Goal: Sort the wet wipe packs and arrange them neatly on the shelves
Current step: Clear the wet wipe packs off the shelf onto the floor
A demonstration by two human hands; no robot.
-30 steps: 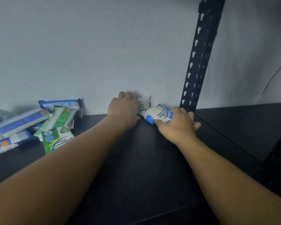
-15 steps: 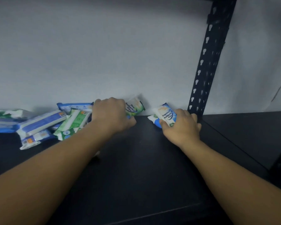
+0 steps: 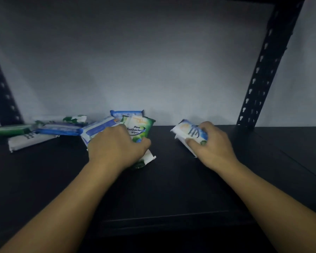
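Head view, left hand [image 3: 117,148] gripping green pack [image 3: 139,130] reading "Pine Antibacterial Wipes"

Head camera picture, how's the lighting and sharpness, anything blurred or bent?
Head view: dim, the black shelf nearly swallows detail; the wall brightest mid-frame, darkening toward corners. The pack in the right hand is motion-smeared, its print unreadable; "Pine Antibacterial Wipes" under the left hand reads clearly. Wide-angle lens tilts the uprights inward.
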